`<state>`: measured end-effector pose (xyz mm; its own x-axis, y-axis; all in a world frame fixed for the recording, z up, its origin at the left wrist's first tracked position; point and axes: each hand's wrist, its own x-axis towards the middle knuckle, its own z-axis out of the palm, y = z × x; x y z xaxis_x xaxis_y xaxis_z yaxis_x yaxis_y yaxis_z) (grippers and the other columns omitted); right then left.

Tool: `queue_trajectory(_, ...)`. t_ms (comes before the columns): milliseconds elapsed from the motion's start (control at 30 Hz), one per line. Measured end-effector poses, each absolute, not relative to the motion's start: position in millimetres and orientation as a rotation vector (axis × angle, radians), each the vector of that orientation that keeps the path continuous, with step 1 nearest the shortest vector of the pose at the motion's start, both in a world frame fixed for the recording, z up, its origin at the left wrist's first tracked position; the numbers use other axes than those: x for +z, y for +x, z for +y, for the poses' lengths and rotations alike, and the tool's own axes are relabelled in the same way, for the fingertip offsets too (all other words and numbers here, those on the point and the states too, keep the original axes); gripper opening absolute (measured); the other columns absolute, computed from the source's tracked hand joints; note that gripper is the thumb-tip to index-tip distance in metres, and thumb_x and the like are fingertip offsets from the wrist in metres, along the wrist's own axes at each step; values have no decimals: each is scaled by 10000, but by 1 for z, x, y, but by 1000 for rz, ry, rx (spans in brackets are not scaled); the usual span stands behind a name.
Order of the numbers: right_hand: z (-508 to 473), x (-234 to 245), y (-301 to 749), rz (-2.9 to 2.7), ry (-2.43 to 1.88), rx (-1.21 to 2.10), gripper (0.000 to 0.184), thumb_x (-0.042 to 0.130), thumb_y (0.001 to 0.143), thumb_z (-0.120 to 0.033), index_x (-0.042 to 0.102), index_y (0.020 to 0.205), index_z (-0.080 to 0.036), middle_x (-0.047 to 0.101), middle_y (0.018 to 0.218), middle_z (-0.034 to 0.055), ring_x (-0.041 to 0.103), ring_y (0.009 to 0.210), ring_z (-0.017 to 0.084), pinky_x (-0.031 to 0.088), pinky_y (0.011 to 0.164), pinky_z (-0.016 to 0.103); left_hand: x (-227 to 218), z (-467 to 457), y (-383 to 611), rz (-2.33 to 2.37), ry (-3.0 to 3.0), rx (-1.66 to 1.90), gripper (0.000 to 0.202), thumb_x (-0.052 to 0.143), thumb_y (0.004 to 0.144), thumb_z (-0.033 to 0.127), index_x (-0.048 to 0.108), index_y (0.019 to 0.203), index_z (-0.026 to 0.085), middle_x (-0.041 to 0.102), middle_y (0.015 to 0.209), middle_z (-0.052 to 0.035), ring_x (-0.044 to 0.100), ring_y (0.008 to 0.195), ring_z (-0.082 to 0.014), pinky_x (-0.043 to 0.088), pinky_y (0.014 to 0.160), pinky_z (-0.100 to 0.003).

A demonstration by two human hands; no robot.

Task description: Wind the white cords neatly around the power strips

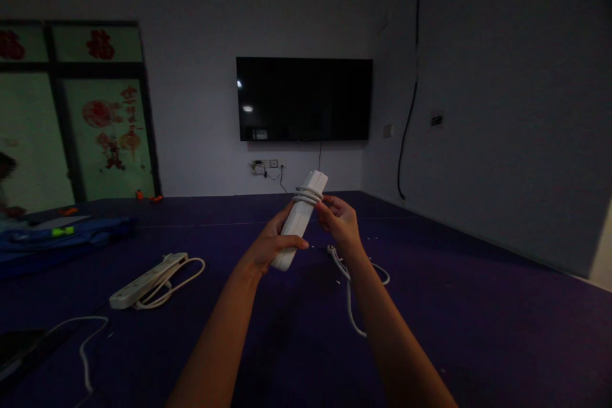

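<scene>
A white power strip [297,219] is held up at a tilt in front of me, its upper end leaning right. My left hand [271,243] grips its lower part, thumb across the near side. Several turns of the white cord [308,196] wrap round the upper part of the strip. At the right edge of those turns, my right hand [338,222] pinches the cord between thumb and fingers. More of the cord lies in a loose loop on the purple surface, partly hidden behind my right forearm.
Another white power strip [148,282] with a looped cord lies at left, near a thin white cable [86,357]. Blue cloth [90,236] lies farther left, and a person's hand [15,211] shows at the edge. A television [306,99] hangs on the far wall.
</scene>
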<state>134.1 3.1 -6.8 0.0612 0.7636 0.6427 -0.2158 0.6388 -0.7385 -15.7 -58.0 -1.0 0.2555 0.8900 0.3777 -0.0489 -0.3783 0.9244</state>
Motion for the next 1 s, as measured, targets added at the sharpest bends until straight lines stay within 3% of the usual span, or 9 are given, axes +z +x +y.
queue_trajectory(67, 5, -8, 134, -1351, -510, 841, 538, 707, 548, -573, 576, 853, -150, 474, 436, -69, 342, 349, 53, 227, 349, 189, -1, -59, -16, 771, 1593, 1237, 860, 688, 536, 169, 409, 1344, 260, 586, 787, 2, 477, 572, -93, 385, 512, -220)
queue_trajectory(200, 10, -12, 134, -1452, -430, 905, 524, 647, 554, -661, 533, 689, -167, 463, 444, -49, 320, 350, 50, 214, 338, 197, -5, -58, -14, 651, 1539, 1129, 792, 673, 549, 177, 425, 1300, 230, 531, 704, 29, 446, 454, -61, 371, 437, -211)
queue_trajectory(333, 11, -16, 139, -1463, -360, 958, 531, 672, 518, -663, 483, 640, -182, 423, 449, -58, 328, 360, 50, 209, 340, 190, -12, -53, -12, 484, 1434, 1027, 629, 648, 566, 190, 471, 1169, 190, 533, 729, 1, 477, 488, -70, 383, 443, -208)
queue_trajectory(700, 6, -14, 142, -1454, -406, 991, 521, 702, 491, -633, 492, 640, -179, 416, 435, -65, 329, 350, 48, 206, 336, 180, -22, -46, -8, 284, 1191, 825, 441, 634, 546, 277, 502, 946, 149, 486, 713, -9, 405, 515, -62, 285, 433, -194)
queue_trajectory(900, 4, -12, 137, -1457, -496, 885, 555, 626, 534, -713, 479, 584, -181, 387, 405, -63, 321, 357, 55, 231, 350, 193, -23, -44, -10, 290, 1178, 850, 461, 641, 558, 301, 509, 970, 142, 508, 717, -20, 423, 511, -63, 320, 435, -193)
queue_trajectory(1000, 5, -13, 135, -1465, -506, 825, 557, 605, 558, -721, 479, 569, -179, 379, 400, -62, 308, 366, 54, 234, 364, 197, -26, -40, -13, 311, 1206, 892, 484, 644, 582, 322, 526, 1007, 124, 570, 750, -48, 503, 539, -95, 387, 464, -216)
